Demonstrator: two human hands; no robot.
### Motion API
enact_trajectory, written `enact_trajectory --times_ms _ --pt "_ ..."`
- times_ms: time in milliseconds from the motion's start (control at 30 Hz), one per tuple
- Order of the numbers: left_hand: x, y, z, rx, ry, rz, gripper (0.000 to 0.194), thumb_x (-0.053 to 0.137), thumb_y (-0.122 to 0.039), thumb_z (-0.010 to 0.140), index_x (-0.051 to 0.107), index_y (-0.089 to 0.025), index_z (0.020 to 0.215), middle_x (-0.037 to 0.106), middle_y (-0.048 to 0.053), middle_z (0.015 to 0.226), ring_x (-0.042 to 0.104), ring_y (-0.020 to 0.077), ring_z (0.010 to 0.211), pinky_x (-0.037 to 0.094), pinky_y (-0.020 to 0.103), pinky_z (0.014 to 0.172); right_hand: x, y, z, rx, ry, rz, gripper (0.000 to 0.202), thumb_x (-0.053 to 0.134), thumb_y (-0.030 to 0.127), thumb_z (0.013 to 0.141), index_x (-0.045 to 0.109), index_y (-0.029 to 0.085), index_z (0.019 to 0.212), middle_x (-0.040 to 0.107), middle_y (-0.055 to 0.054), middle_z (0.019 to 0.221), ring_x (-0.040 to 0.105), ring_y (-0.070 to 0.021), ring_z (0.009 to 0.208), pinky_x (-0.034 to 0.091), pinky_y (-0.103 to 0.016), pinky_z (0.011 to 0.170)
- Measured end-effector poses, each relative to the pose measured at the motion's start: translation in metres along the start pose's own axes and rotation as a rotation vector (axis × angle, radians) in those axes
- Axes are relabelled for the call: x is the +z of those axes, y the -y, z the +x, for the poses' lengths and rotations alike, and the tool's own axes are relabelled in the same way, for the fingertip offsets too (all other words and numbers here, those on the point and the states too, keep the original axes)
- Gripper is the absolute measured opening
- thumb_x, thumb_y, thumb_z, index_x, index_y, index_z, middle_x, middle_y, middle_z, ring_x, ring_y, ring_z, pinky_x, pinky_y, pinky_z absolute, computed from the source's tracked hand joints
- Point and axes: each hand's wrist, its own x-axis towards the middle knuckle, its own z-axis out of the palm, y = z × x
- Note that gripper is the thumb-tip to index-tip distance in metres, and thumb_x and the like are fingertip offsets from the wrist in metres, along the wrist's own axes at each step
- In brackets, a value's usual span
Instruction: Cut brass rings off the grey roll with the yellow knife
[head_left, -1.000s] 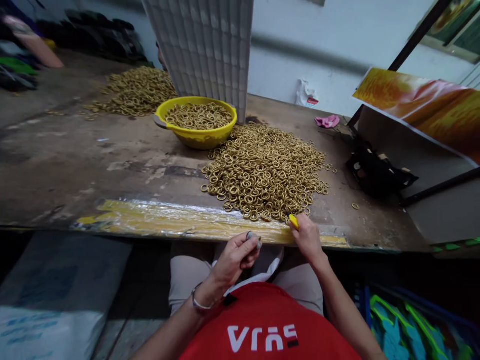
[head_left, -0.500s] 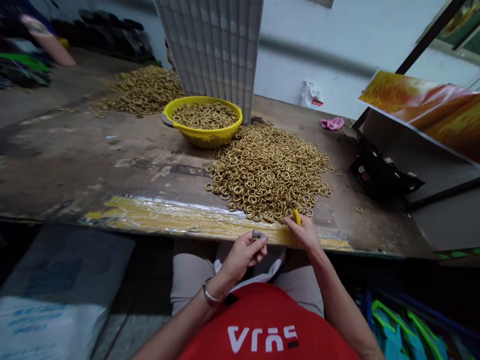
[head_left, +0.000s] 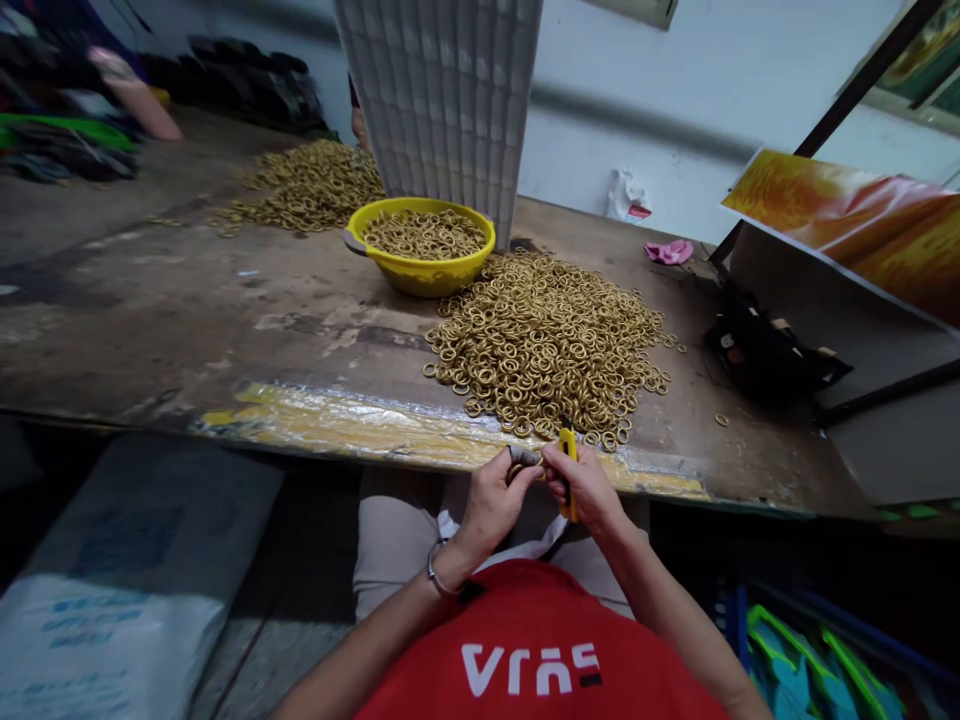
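At the table's front edge, my right hand (head_left: 589, 485) is closed around a yellow cutter (head_left: 568, 475), held upright. Just left of it, my left hand (head_left: 495, 495) pinches what looks like a brass-coloured ring (head_left: 516, 472), largely covered by the fingers; a dark wrap shows on one finger. The two hands meet or nearly meet at the fingertips. Beyond them a large pile of brass-coloured rings (head_left: 551, 340) lies on the table (head_left: 180, 330). Behind it to the left is a yellow basin (head_left: 431, 275) full of similar rings.
A tall grey ridged panel (head_left: 446, 110) stands behind the basin. Another ring pile (head_left: 315, 185) lies at the back left, with a person's arm (head_left: 142, 100) farther left. A black bag (head_left: 772, 355) and pink cloth (head_left: 670, 252) are at the right.
My right hand has moved left and down to my left hand, and more of the yellow cutter shows. The view has shifted slightly, so the scene sits farther right.
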Motion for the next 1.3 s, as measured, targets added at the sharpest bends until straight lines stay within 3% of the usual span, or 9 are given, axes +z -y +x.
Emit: enact_trajectory --times_ms 167,267,433,700,800,933,1033,1133,1300 --pt "-0.007 -0.003 0.001 -0.302 0.132 -0.321 0.028 0.073 -0.04 0.072 0.065 -0.014 0.08 0.057 -0.002 0.055 0.04 0.0069 0.044 0.025 0.016 0.039 -0.007 0.004 -0.009 -0.395 -0.131 -0.591 0.037 0.05 0.047 0.089 0.051 0.019 0.064 0.043 0.003 0.057 0.038 -0.0109 0.053 0.03 -0.023 0.05" --pt "-0.01 -0.008 0.0 -0.338 0.154 -0.41 0.034 0.075 -0.044 0.068 0.063 -0.013 0.079 0.058 -0.002 0.057 0.04 0.0057 0.044 0.022 0.015 0.037 -0.011 0.001 -0.017 -0.577 -0.145 -0.977 0.026 0.049 0.029 0.09 0.05 0.02 0.065 0.05 -0.001 0.065 0.044 -0.0138 0.061 0.032 -0.025 0.058" --pt "-0.009 -0.01 -0.002 -0.316 0.111 -0.441 0.038 0.078 -0.045 0.062 0.057 -0.015 0.073 0.051 -0.005 0.052 0.039 0.0054 0.041 0.023 0.014 0.035 -0.009 -0.003 -0.026 -0.529 -0.115 -1.333 0.014 0.051 0.007 0.08 0.057 0.019 0.081 0.061 -0.004 0.08 0.054 -0.0166 0.071 0.033 -0.026 0.064" --pt "-0.01 -0.004 -0.001 -0.256 0.16 -0.254 0.028 0.069 -0.04 0.072 0.057 -0.015 0.076 0.053 -0.004 0.056 0.041 0.0057 0.043 0.03 0.015 0.039 -0.006 -0.002 -0.022 -0.456 -0.092 -1.551 0.022 0.05 0.003 0.077 0.059 0.019 0.09 0.064 -0.006 0.09 0.058 -0.0179 0.076 0.034 -0.027 0.065" --pt "-0.015 -0.011 -0.003 -0.252 0.191 -0.235 0.024 0.066 -0.037 0.074 0.055 -0.015 0.074 0.055 -0.003 0.059 0.041 0.0052 0.044 0.029 0.015 0.04 -0.021 0.002 -0.01 -0.34 -0.191 -1.576 0.021 0.05 0.004 0.079 0.061 0.017 0.091 0.065 -0.009 0.09 0.058 -0.0187 0.074 0.033 -0.028 0.062" --pt "-0.027 -0.021 -0.006 -0.231 0.318 -0.232 0.023 0.066 -0.035 0.077 0.056 -0.014 0.074 0.055 -0.002 0.061 0.042 0.005 0.045 0.029 0.015 0.041 -0.044 0.013 0.004 -0.194 -0.374 -1.359 0.015 0.049 0.014 0.086 0.06 0.016 0.076 0.061 -0.007 0.072 0.053 -0.0154 0.063 0.031 -0.026 0.058" --pt "-0.029 -0.017 -0.005 -0.235 0.358 -0.325 0.03 0.069 -0.041 0.076 0.057 -0.014 0.077 0.056 -0.001 0.064 0.039 0.0042 0.045 0.026 0.015 0.041 -0.037 0.014 0.005 -0.233 -0.11 -0.839 0.033 0.049 0.037 0.091 0.056 0.018 0.065 0.05 0.001 0.056 0.045 -0.0106 0.052 0.031 -0.023 0.052" --pt "-0.027 -0.006 -0.003 -0.223 0.359 -0.405 0.038 0.071 -0.049 0.075 0.057 -0.014 0.077 0.055 -0.001 0.064 0.035 0.0035 0.043 0.022 0.015 0.04 -0.015 0.008 0.0 -0.078 0.137 -0.301 0.033 0.056 0.049 0.085 0.061 0.017 0.082 0.043 0.007 0.05 0.036 -0.0075 0.042 0.027 -0.02 0.042" --pt "-0.024 0.007 -0.007 -0.257 0.333 -0.402 0.038 0.074 -0.048 0.073 0.059 -0.013 0.076 0.052 -0.002 0.059 0.033 0.0033 0.044 0.022 0.016 0.042 0.001 0.001 -0.002 0.027 0.205 0.113 0.039 0.077 0.043 0.068 0.059 0.017 0.091 0.045 0.009 0.053 0.034 -0.0046 0.04 0.027 -0.017 0.037"
